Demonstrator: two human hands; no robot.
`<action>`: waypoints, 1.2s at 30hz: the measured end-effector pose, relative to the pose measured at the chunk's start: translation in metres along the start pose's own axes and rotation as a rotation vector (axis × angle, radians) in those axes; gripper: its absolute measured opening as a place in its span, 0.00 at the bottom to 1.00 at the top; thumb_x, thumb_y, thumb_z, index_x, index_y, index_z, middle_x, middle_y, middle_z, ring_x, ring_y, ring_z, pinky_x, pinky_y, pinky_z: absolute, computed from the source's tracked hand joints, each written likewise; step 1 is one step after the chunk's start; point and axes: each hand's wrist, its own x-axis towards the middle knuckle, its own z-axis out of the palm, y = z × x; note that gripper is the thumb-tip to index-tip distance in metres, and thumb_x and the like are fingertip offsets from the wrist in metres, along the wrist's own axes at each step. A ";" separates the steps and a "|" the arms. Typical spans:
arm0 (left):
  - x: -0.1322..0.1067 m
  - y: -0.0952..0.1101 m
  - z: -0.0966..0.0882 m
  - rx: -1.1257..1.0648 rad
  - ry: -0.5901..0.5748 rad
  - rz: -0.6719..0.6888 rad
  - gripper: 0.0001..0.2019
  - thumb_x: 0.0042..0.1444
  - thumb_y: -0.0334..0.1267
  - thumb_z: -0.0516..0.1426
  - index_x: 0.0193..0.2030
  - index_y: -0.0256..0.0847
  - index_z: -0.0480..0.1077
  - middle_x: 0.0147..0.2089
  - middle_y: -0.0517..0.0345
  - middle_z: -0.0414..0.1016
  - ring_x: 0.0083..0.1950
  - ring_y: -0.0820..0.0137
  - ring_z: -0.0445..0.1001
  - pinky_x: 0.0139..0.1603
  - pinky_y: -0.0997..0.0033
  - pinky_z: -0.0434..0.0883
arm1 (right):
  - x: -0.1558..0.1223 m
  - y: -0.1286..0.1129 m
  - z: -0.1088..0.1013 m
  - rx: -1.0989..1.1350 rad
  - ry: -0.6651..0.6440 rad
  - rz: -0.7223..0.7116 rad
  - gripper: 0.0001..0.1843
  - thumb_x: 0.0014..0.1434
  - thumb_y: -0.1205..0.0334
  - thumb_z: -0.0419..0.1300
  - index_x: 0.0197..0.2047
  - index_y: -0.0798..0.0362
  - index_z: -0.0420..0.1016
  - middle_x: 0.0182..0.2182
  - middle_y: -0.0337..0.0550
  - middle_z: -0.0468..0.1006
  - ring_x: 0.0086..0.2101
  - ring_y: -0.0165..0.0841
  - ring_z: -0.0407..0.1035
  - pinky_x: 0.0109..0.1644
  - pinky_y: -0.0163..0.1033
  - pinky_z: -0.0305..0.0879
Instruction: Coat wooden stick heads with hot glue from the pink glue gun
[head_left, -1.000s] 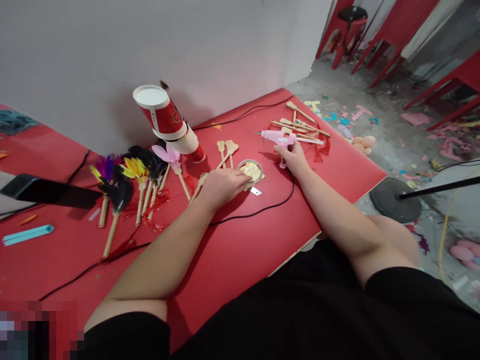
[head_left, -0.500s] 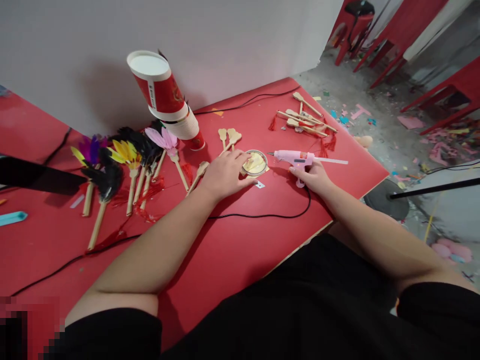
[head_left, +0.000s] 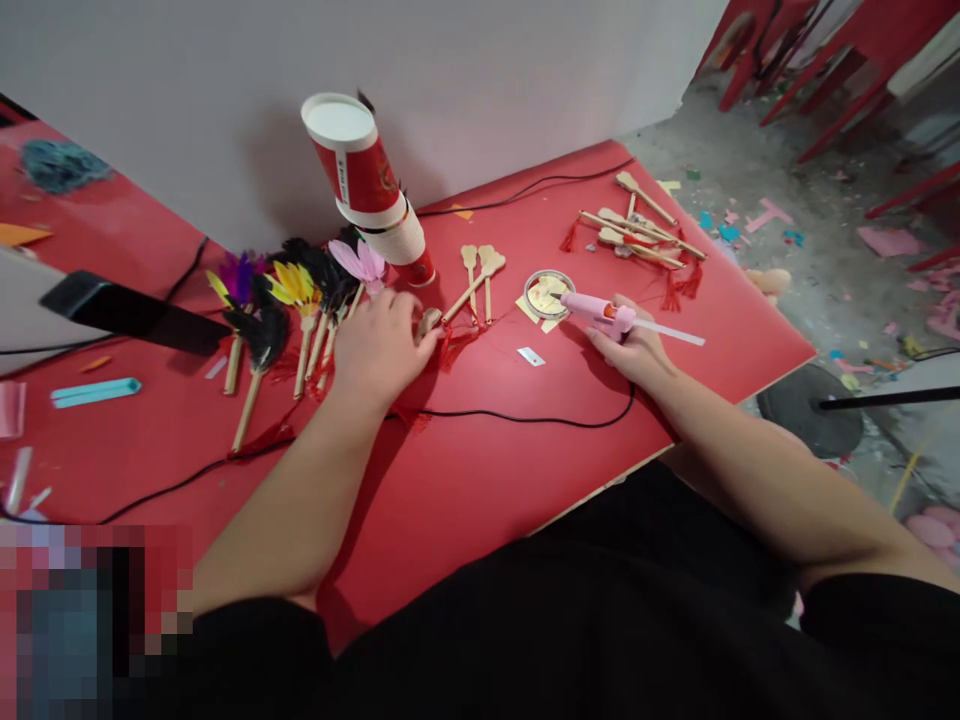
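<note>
My right hand [head_left: 634, 350] grips a pink glue gun [head_left: 596, 310] with a white glue stick poking out behind; its nozzle points at a small round dish [head_left: 546, 291] on the red table [head_left: 480, 470]. My left hand [head_left: 379, 345] lies over a wooden stick with a red tassel [head_left: 442, 335], fingers curled around its head next to the feathered sticks [head_left: 300, 300]. Two bare heart-topped wooden sticks [head_left: 480, 275] lie just right of that hand.
Stacked red paper cups [head_left: 371, 185] lean by the white wall. More tasselled sticks [head_left: 637, 230] lie at the far right corner. A black cord [head_left: 517, 417] crosses the table. A black phone [head_left: 127, 312] and a teal strip [head_left: 94, 392] sit left. Floor debris and red stools lie beyond the edge.
My left hand left the round dish and moved left onto a tasselled stick by the feathers. My right hand brought the glue gun's nozzle up to the dish.
</note>
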 end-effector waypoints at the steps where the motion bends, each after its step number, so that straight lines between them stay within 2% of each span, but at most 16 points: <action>1: -0.009 -0.010 0.000 0.012 -0.012 -0.040 0.16 0.74 0.55 0.66 0.51 0.45 0.81 0.55 0.36 0.90 0.55 0.45 0.86 0.57 0.47 0.82 | 0.000 0.000 0.003 -0.005 0.000 0.004 0.30 0.57 0.43 0.88 0.39 0.42 0.71 0.29 0.34 0.66 0.29 0.34 0.59 0.30 0.43 0.65; 3: -0.023 -0.020 0.003 -0.032 -0.062 -0.121 0.11 0.74 0.51 0.64 0.47 0.46 0.80 0.46 0.41 0.90 0.45 0.50 0.85 0.49 0.51 0.80 | 0.000 0.001 0.012 -0.029 0.022 -0.017 0.28 0.61 0.36 0.85 0.44 0.43 0.75 0.28 0.33 0.67 0.27 0.34 0.61 0.27 0.43 0.63; 6: -0.031 -0.012 0.007 -0.286 -0.019 -0.146 0.11 0.75 0.50 0.64 0.46 0.45 0.79 0.45 0.45 0.89 0.44 0.57 0.84 0.46 0.58 0.79 | -0.002 0.003 0.033 0.085 0.040 -0.014 0.34 0.59 0.25 0.83 0.45 0.42 0.76 0.26 0.33 0.66 0.25 0.34 0.60 0.24 0.43 0.63; 8: -0.034 0.006 0.010 -0.697 0.027 -0.146 0.15 0.76 0.54 0.63 0.52 0.44 0.79 0.45 0.50 0.87 0.42 0.63 0.83 0.44 0.64 0.79 | -0.006 0.003 0.049 0.166 0.021 -0.016 0.39 0.58 0.19 0.81 0.44 0.42 0.74 0.25 0.32 0.66 0.25 0.34 0.60 0.23 0.42 0.63; 9: -0.037 0.017 0.013 -0.958 0.027 -0.178 0.18 0.77 0.58 0.63 0.53 0.44 0.78 0.42 0.54 0.84 0.38 0.67 0.81 0.40 0.67 0.77 | -0.009 0.002 0.055 0.195 0.008 -0.016 0.40 0.57 0.17 0.81 0.44 0.41 0.73 0.26 0.32 0.67 0.24 0.34 0.60 0.23 0.42 0.62; 11: -0.044 0.039 0.020 -1.379 -0.043 -0.254 0.24 0.73 0.66 0.66 0.53 0.45 0.76 0.38 0.62 0.78 0.30 0.73 0.75 0.31 0.72 0.72 | -0.015 -0.001 0.067 0.222 -0.010 -0.023 0.42 0.57 0.15 0.79 0.46 0.41 0.71 0.27 0.33 0.71 0.25 0.34 0.64 0.23 0.41 0.63; 14: -0.059 0.064 0.030 -1.630 -0.108 -0.306 0.26 0.72 0.66 0.71 0.52 0.45 0.74 0.32 0.69 0.70 0.24 0.78 0.66 0.26 0.76 0.64 | -0.020 -0.008 0.076 0.224 -0.044 -0.040 0.42 0.58 0.16 0.80 0.47 0.41 0.71 0.28 0.34 0.76 0.26 0.35 0.71 0.27 0.42 0.71; 18: -0.069 0.072 0.036 -1.672 -0.176 -0.291 0.27 0.73 0.67 0.71 0.51 0.44 0.76 0.29 0.72 0.62 0.24 0.79 0.57 0.26 0.76 0.60 | -0.014 -0.014 0.083 0.230 -0.165 0.011 0.40 0.60 0.16 0.79 0.43 0.43 0.76 0.28 0.37 0.79 0.25 0.37 0.74 0.28 0.45 0.78; 20: -0.069 0.070 0.036 -1.672 -0.208 -0.300 0.28 0.73 0.68 0.71 0.51 0.42 0.79 0.29 0.72 0.59 0.25 0.79 0.55 0.26 0.75 0.59 | -0.007 -0.014 0.086 0.240 -0.215 0.040 0.39 0.60 0.16 0.78 0.39 0.45 0.77 0.27 0.38 0.79 0.23 0.36 0.72 0.26 0.44 0.73; 23: -0.068 0.065 0.034 -1.690 -0.259 -0.318 0.28 0.74 0.68 0.70 0.49 0.41 0.80 0.30 0.70 0.59 0.25 0.78 0.56 0.26 0.73 0.58 | 0.001 -0.013 0.088 0.280 -0.267 0.036 0.38 0.59 0.18 0.81 0.36 0.46 0.79 0.22 0.34 0.72 0.20 0.32 0.65 0.24 0.42 0.66; 25: -0.068 0.064 0.032 -1.690 -0.289 -0.322 0.27 0.76 0.67 0.68 0.49 0.41 0.79 0.30 0.69 0.60 0.26 0.77 0.57 0.26 0.73 0.58 | 0.002 -0.011 0.087 0.275 -0.326 0.032 0.36 0.60 0.22 0.82 0.36 0.46 0.81 0.20 0.32 0.69 0.20 0.32 0.63 0.26 0.42 0.65; 27: -0.069 0.065 0.030 -1.677 -0.305 -0.313 0.26 0.77 0.67 0.67 0.49 0.42 0.78 0.30 0.69 0.61 0.25 0.77 0.57 0.26 0.73 0.59 | 0.000 -0.011 0.084 0.220 -0.381 0.049 0.32 0.64 0.26 0.83 0.38 0.46 0.83 0.20 0.33 0.71 0.21 0.32 0.64 0.28 0.42 0.65; 29: -0.070 0.065 0.028 -1.656 -0.306 -0.295 0.26 0.79 0.67 0.65 0.50 0.43 0.78 0.29 0.69 0.62 0.25 0.76 0.58 0.26 0.72 0.60 | -0.003 -0.012 0.082 0.148 -0.383 0.075 0.31 0.65 0.27 0.82 0.39 0.47 0.85 0.21 0.36 0.74 0.23 0.33 0.66 0.29 0.42 0.66; 31: -0.071 0.065 0.026 -1.632 -0.305 -0.272 0.26 0.80 0.68 0.64 0.51 0.43 0.78 0.27 0.70 0.62 0.24 0.75 0.58 0.26 0.72 0.61 | -0.005 -0.015 0.082 0.106 -0.351 0.101 0.31 0.62 0.26 0.83 0.40 0.46 0.87 0.23 0.38 0.76 0.25 0.35 0.69 0.30 0.43 0.70; 34: -0.071 0.065 0.024 -1.592 -0.302 -0.241 0.27 0.80 0.69 0.63 0.51 0.43 0.78 0.26 0.70 0.62 0.24 0.75 0.59 0.27 0.71 0.63 | -0.006 -0.024 0.085 0.064 -0.352 0.121 0.32 0.57 0.26 0.86 0.39 0.45 0.88 0.25 0.39 0.76 0.28 0.38 0.74 0.33 0.44 0.76; 36: -0.071 0.066 0.022 -1.565 -0.295 -0.226 0.27 0.80 0.69 0.62 0.51 0.44 0.77 0.25 0.69 0.63 0.24 0.74 0.59 0.27 0.71 0.63 | -0.006 -0.030 0.088 0.001 -0.366 0.128 0.31 0.58 0.27 0.86 0.38 0.46 0.88 0.24 0.38 0.75 0.27 0.37 0.73 0.32 0.43 0.75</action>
